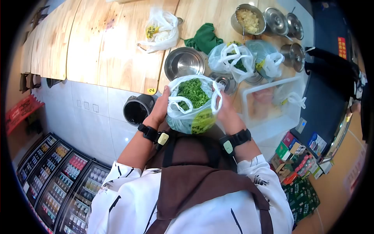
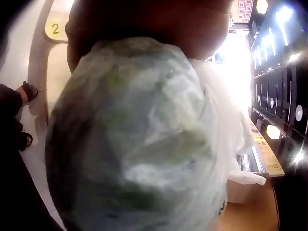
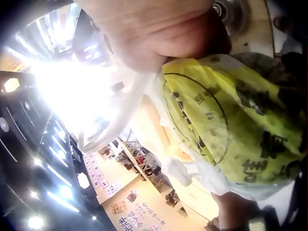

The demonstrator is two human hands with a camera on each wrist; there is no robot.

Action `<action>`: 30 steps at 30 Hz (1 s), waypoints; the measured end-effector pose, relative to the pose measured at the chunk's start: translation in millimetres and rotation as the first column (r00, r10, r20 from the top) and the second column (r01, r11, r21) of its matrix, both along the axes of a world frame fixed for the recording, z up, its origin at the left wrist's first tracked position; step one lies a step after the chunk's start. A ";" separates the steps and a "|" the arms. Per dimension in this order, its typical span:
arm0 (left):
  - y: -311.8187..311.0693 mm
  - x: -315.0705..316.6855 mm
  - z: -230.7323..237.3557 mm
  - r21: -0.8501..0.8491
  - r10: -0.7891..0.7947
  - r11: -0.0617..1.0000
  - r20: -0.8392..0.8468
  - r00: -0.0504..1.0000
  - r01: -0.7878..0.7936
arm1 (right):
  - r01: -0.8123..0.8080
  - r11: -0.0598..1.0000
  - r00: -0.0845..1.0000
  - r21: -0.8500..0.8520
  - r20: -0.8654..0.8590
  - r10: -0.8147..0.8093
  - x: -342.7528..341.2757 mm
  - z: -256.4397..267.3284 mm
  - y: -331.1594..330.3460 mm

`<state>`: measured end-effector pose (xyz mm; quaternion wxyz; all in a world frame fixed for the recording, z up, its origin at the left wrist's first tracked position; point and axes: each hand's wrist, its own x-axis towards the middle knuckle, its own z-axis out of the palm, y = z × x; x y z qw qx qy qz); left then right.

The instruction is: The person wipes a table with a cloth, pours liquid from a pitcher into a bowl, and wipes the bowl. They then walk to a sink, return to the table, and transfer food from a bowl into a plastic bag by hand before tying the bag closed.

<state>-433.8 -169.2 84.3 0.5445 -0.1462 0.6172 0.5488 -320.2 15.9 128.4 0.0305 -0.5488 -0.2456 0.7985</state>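
A thin white plastic bag (image 1: 181, 121) with a yellow-green printed patch is held up in front of the brown apron, its top open on chopped green leaves (image 1: 193, 93). My left hand (image 1: 159, 107) grips its left side, and my right hand (image 1: 226, 109) grips its right side beside a handle loop. In the left wrist view the bag (image 2: 139, 139) bulges below the left palm (image 2: 149, 24). The right wrist view has the printed patch (image 3: 216, 120) just under the right palm (image 3: 163, 36). Most fingertips are hidden.
Beyond the bag on the wooden table (image 1: 117, 46) are a steel bowl (image 1: 184, 64), a green cloth (image 1: 204, 38), tied bags (image 1: 233, 58) and a pot of yellowish food (image 1: 249, 21). A translucent bin (image 1: 272, 121) stands at right, a black bucket (image 1: 138, 109) at left.
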 end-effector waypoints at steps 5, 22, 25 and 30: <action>-1.1 -18.8 -13.1 0.091 -0.028 0.996 0.177 0.984 0.012 | -0.165 0.977 0.985 0.135 -0.033 0.170 -2.3 -34.6 -2.6; 16.9 -51.2 4.5 0.203 0.023 0.966 0.548 0.836 -0.159 | -0.177 0.978 0.977 -0.106 0.097 0.188 -30.9 -51.0 5.8; 14.5 -52.3 -3.1 0.200 0.018 0.967 0.570 0.821 -0.160 | -0.434 0.895 0.878 0.100 0.269 0.396 -52.1 -7.0 6.9; 15.0 -53.3 -6.9 0.210 0.016 0.961 0.610 0.792 -0.182 | -0.304 0.952 0.936 0.026 0.194 0.294 -41.8 -28.6 4.8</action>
